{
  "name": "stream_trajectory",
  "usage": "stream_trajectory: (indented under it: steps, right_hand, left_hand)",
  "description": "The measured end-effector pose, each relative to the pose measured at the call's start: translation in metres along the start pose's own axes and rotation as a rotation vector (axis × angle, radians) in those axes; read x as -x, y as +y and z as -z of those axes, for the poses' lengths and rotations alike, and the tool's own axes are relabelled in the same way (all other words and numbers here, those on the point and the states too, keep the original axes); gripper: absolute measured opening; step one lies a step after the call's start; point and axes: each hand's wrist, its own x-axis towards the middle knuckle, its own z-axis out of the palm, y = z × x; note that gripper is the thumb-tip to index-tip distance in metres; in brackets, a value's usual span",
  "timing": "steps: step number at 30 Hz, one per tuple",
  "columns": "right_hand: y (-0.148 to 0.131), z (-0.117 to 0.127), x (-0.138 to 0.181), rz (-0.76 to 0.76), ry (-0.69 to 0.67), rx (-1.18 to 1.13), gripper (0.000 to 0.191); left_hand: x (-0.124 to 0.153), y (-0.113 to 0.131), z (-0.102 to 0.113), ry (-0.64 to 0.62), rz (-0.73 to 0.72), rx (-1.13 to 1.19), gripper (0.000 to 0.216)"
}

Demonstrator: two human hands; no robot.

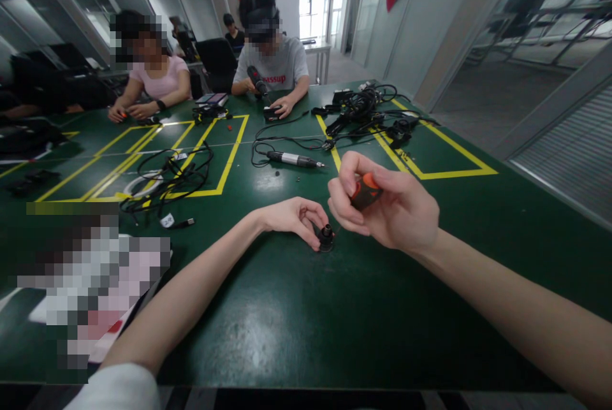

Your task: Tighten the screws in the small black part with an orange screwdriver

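Note:
My left hand (pixel 299 217) rests on the green table (pixel 296 321), its fingers pinched round a small black round part (pixel 326 238) that stands on the surface. Just to the right and a little above, my right hand (pixel 382 206) is closed round a screwdriver with an orange and black handle (pixel 366 190). The tool points down towards the black part; its tip is hidden behind my fingers.
A silver and black electric screwdriver (pixel 292 159) lies beyond my hands with its cable. Tangles of black cables (pixel 167 180) and black devices (pixel 368 110) lie on yellow-taped areas. Two people sit at the far side, working with their own hands. A blurred patch covers the near left.

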Motion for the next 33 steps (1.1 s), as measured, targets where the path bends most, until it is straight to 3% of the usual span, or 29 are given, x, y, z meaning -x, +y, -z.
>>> stream_trajectory:
  steps: [11, 18, 23, 33]
  right_hand:
    - [0.0004, -0.002, -0.0004, -0.008, 0.007, 0.016, 0.038]
    - [0.0, -0.0001, 0.0001, -0.01, 0.005, -0.002, 0.029]
    - [-0.0031, -0.0007, -0.002, -0.022, 0.037, 0.04, 0.037]
    - [-0.0018, -0.0001, 0.0019, -0.05, 0.056, 0.01, 0.038]
  left_hand:
    - [0.0013, 0.0, -0.0015, 0.074, 0.048, -0.015, 0.05]
    - [0.001, -0.0015, 0.0, 0.051, 0.061, -0.017, 0.049]
    - [0.0006, -0.0013, 0.0016, 0.03, 0.069, -0.02, 0.056]
    - [-0.0004, -0.0009, 0.0001, 0.019, 0.048, -0.005, 0.044]
